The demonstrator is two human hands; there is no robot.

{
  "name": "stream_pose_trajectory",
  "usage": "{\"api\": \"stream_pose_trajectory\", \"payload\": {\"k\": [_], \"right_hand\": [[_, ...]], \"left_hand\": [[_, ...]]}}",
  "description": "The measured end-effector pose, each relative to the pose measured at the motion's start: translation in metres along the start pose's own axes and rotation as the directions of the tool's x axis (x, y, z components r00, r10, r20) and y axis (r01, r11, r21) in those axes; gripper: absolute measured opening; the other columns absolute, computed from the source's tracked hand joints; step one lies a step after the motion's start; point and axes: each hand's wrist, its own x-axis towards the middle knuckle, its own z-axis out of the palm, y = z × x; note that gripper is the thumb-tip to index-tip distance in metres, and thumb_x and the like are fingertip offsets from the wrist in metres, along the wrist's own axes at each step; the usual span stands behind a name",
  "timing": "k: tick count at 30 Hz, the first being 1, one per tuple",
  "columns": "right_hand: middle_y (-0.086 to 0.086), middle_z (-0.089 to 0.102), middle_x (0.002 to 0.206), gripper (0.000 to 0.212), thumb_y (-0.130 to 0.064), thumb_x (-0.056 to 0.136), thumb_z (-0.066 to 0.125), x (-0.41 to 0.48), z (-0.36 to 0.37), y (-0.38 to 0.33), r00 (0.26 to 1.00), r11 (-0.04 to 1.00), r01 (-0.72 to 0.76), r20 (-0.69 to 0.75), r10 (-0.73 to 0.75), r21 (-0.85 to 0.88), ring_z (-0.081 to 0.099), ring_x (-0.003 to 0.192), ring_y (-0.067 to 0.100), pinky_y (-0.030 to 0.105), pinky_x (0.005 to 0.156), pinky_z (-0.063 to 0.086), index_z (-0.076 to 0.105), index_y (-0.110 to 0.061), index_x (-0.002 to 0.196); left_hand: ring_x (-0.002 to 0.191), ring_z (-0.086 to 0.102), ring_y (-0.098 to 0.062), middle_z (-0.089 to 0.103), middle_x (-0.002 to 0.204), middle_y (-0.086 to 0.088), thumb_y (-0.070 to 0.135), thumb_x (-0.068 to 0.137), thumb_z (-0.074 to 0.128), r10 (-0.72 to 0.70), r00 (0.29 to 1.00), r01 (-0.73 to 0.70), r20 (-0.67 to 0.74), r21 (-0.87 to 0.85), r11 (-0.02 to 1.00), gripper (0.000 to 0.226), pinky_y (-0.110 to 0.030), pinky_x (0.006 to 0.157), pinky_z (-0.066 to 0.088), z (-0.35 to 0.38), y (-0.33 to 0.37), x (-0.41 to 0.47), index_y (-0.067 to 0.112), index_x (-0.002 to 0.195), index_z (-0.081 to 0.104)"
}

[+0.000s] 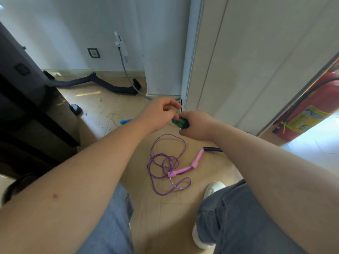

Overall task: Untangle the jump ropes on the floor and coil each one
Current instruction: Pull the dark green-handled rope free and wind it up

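Aloft, right hand (197, 125) grips green bundle (180, 123); left hand (159, 113) pinches it.

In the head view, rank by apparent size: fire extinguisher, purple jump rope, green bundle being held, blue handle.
1-2. Alike, so unranked: fire extinguisher, cut off by the frame; purple jump rope as spread out.
3. green bundle.
4. blue handle, partly hidden.

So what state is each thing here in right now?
Pink-handled purple rope: on the floor, loose overlapping loops, not coiled.
Green bundle: lifted, held between both hands.
Right hand: grips the green bundle.
Left hand: pinches its end.
Blue handle: lying on the floor.
Dark handle: lying on the floor.
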Motion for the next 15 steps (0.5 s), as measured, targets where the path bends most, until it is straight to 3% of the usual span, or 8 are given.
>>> {"api": "stream_pose_trajectory", "payload": {"k": [3,6,9,11,15], "right_hand": [[0.001,0.067,0.104,0.043,-0.027,0.082,0.071,-0.007,-0.002,-0.004,1.0,0.995,-0.023,0.02,0.021,0.099,0.061,0.096,0.023,0.037,0.087,0.053,0.062,-0.025,0.124],[-0.003,0.067,0.107,0.053,-0.02,0.08,0.073,-0.012,-0.005,-0.016,0.999,0.967,-0.005,0.046,-0.007,0.254,0.065,0.094,0.019,0.034,0.085,0.055,0.059,-0.03,0.13],[-0.003,0.069,0.108,0.03,-0.025,0.088,0.07,-0.016,-0.01,-0.031,1.0,0.907,0.013,0.014,-0.021,0.42,0.067,0.095,0.018,0.033,0.085,0.056,0.064,-0.029,0.117],[0.003,0.071,0.103,0.014,-0.03,0.094,0.065,-0.018,-0.016,-0.039,0.999,0.9,0.021,-0.043,-0.003,0.435,0.066,0.093,0.019,0.036,0.085,0.054,0.069,-0.025,0.106],[0.012,0.073,0.094,0.015,-0.029,0.094,0.065,-0.021,-0.026,-0.047,0.992,0.911,0.036,-0.123,0.016,0.411,0.062,0.079,0.022,0.034,0.073,0.051,0.076,-0.02,0.095]], "left_hand": [[0.09,0.065,0.002,0.071,0.09,0.015,0.018,0.099,0.057,0.058,0.993,-0.048,-0.1,0.099,0.994,0.019,-0.022,0.083,0.052,-0.008,-0.008,-0.003,0.03,0.109,0.066],[0.086,0.066,-0.001,0.069,0.092,0.015,0.018,0.099,0.058,0.129,0.987,-0.114,-0.093,0.15,0.982,0.018,-0.023,0.077,0.054,-0.014,-0.013,-0.009,0.029,0.11,0.068],[0.081,0.069,-0.009,0.072,0.091,0.005,0.015,0.099,0.059,0.133,0.984,-0.127,-0.122,0.051,0.991,0.018,-0.025,0.069,0.06,-0.02,-0.01,-0.018,0.026,0.107,0.07],[0.079,0.07,-0.01,0.071,0.093,0.004,0.014,0.097,0.063,0.136,0.973,-0.14,-0.185,-0.008,0.99,0.015,-0.024,0.066,0.06,-0.023,-0.005,-0.022,0.022,0.107,0.07],[0.081,0.07,-0.011,0.069,0.094,0.008,0.018,0.093,0.068,0.119,0.965,-0.141,-0.234,-0.078,0.987,0.016,-0.023,0.067,0.06,-0.029,0.003,-0.029,0.025,0.108,0.068]]}}
